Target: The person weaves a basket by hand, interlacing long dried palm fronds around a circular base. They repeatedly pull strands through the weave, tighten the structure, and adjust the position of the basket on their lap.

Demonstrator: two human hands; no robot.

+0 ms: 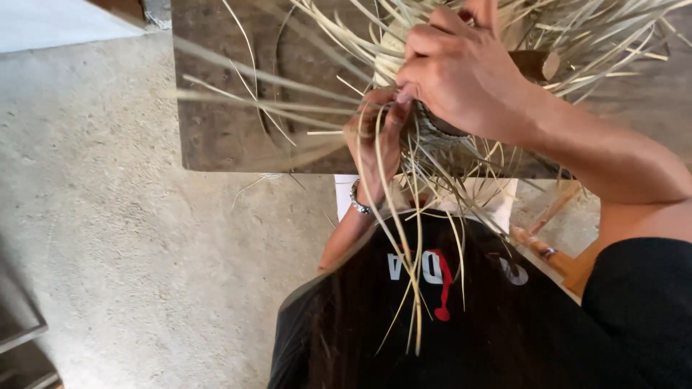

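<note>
Straw strands [404,216] pinched between both hands' fingers [393,119].

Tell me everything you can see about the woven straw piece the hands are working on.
The woven straw piece looks like pale, dry plant strips, tightly plaited at a rounded centre, with long loose ends fanning outward and hanging over the black shirt. It sits above a dark wooden board. The right hand presses on top; the left hand, wearing a bracelet, pinches strands beneath. Its full shape is hidden.
</note>
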